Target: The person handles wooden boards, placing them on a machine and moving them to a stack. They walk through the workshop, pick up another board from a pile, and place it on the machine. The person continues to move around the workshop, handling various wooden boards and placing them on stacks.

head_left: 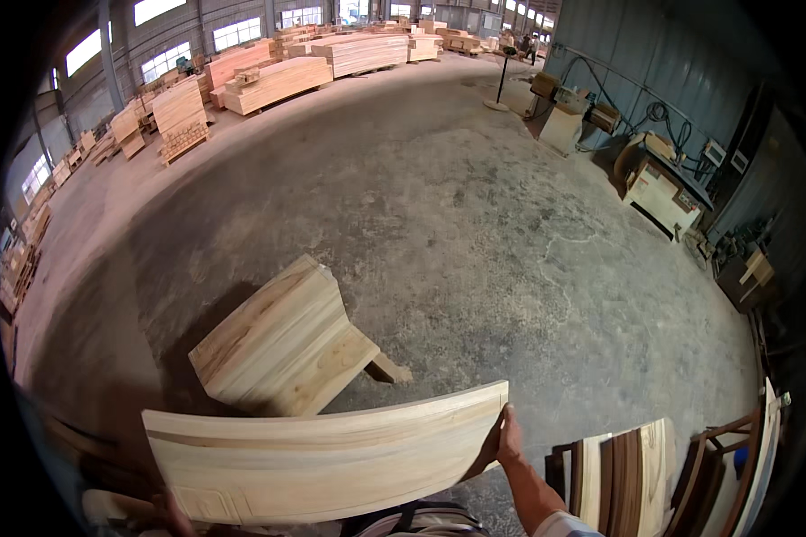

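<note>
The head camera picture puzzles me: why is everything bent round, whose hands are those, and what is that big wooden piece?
There is no machine here. A person wears a wide fisheye camera on the head, looking down and ahead, which is why straight edges curve toward the rim. The view is a large workshop with a concrete floor. The person carries a long, pale, slightly curved wooden panel held across the body. The right hand has its grip on the panel's right end; the left hand is at the lower left corner, mostly in shadow. On the floor just ahead lies a stack of similar boards. Further wood stacks stand far back, machines along the right wall, and wooden frames at lower right.
</note>
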`<action>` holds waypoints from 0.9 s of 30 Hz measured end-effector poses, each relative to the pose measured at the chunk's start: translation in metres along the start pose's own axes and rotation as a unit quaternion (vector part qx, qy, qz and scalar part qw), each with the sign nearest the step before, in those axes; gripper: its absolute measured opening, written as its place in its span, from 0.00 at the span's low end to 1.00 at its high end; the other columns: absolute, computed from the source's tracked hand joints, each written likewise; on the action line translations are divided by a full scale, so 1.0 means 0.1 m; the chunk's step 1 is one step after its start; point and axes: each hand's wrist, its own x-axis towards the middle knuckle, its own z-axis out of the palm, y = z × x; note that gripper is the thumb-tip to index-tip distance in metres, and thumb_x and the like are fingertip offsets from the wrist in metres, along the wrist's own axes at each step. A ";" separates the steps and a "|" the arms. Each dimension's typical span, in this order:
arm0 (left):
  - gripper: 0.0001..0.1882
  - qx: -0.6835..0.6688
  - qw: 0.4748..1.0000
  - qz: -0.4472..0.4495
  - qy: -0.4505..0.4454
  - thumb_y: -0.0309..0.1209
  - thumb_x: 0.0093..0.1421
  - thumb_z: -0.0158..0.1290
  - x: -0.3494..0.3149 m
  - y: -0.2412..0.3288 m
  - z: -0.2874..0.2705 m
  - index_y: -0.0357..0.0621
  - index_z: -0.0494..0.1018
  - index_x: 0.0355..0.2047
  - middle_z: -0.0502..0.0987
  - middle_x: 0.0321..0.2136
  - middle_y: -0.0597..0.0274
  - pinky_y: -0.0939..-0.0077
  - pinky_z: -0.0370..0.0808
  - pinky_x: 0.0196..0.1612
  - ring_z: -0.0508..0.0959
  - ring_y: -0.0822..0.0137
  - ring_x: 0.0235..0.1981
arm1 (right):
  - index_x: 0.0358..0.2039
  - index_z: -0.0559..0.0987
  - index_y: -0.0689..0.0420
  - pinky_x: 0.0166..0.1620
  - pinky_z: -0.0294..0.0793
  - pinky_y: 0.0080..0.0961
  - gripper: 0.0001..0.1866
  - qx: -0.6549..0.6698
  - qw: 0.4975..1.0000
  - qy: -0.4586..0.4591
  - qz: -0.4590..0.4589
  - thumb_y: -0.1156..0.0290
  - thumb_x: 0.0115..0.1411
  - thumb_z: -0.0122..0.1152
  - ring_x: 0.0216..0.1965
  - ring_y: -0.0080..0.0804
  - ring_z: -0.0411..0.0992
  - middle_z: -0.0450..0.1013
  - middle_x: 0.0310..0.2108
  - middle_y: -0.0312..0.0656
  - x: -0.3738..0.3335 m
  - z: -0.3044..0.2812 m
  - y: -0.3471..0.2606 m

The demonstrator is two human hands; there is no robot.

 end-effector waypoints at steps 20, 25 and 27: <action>0.23 0.003 0.914 -0.387 -0.118 0.46 0.58 0.47 -0.17 -0.26 1.26 0.45 0.65 0.48 0.72 0.38 0.63 0.77 0.73 0.26 0.74 0.72 0.32 | 0.37 0.74 0.64 0.37 0.64 0.24 0.28 -0.230 0.944 -0.196 -0.132 0.47 0.59 0.44 0.33 0.24 0.62 0.70 0.30 0.38 1.11 2.03 -1.05; 0.18 -0.049 0.885 -0.463 -0.034 0.45 0.59 0.47 -0.48 -0.27 1.71 0.43 0.67 0.40 0.73 0.30 0.65 0.80 0.71 0.22 0.74 0.74 0.25 | 0.42 0.74 0.63 0.41 0.66 0.24 0.25 -0.387 0.877 -0.259 -0.118 0.52 0.60 0.44 0.36 0.27 0.67 0.73 0.35 0.41 1.69 2.79 -1.08; 0.17 -0.017 0.869 -0.494 0.002 0.44 0.58 0.48 -0.54 -0.40 1.83 0.44 0.68 0.39 0.73 0.28 0.66 0.82 0.68 0.19 0.73 0.74 0.23 | 0.34 0.75 0.63 0.35 0.65 0.24 0.24 -0.336 0.896 -0.273 -0.102 0.51 0.58 0.48 0.31 0.23 0.64 0.71 0.27 0.38 1.94 2.98 -0.93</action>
